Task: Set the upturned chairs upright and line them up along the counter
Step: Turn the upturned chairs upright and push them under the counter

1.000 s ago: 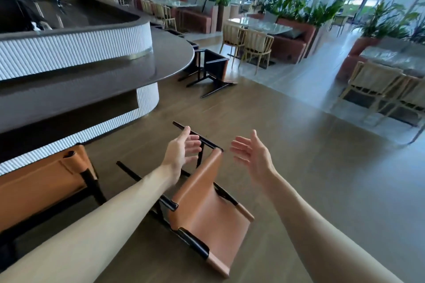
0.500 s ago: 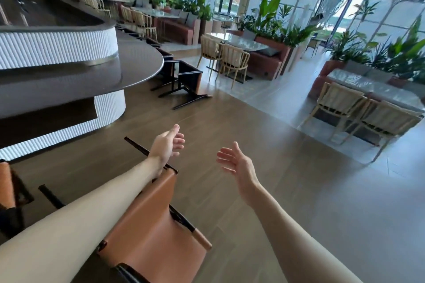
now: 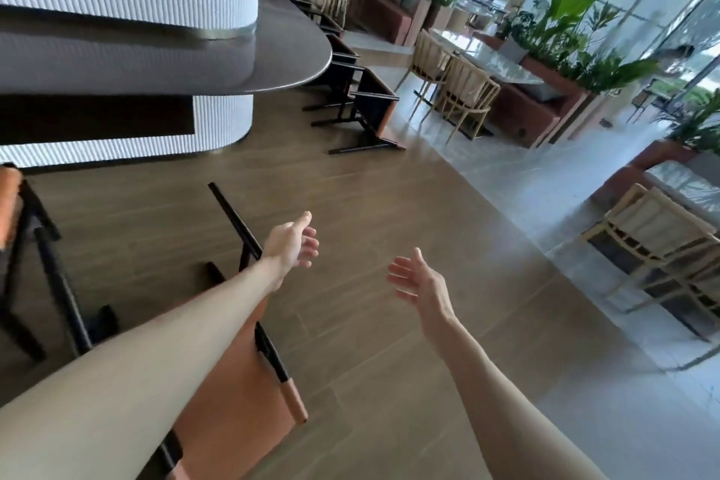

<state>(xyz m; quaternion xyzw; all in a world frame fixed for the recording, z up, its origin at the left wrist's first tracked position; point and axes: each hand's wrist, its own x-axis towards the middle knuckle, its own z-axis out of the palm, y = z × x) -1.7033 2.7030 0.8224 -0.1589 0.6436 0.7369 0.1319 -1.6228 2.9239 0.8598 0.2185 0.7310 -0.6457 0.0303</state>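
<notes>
Two bare hands reach out over the brown floor (image 3: 389,207). The left hand (image 3: 290,245) has its grip released, with the thumb up and the fingers loose and a little bent, and it holds nothing. It hangs just past a thin black leg (image 3: 233,220) of the near orange chair (image 3: 237,401). I cannot tell if the hand touches that leg. The right hand (image 3: 419,282) also has its grip let go, fingers spread and nearly straight, and it holds nothing above the bare floor. I can count three tipped chairs near the counter (image 3: 288,51). The near orange chair lies on the floor under the left arm, with its black legs pointing away. A second orange chair (image 3: 11,203) shows only partly at the left edge, close to the ribbed white base of the counter. A dark chair (image 3: 374,109) lies on its side farther off, by the round end of the counter. More dark chairs seem to stand along the counter behind it, but they are too hidden to count. Two pale wooden chairs (image 3: 459,90) stand upright at a stone table (image 3: 491,60) farther back, and two more (image 3: 658,249) stand at the right. Green plants (image 3: 576,12) line the big windows.
</notes>
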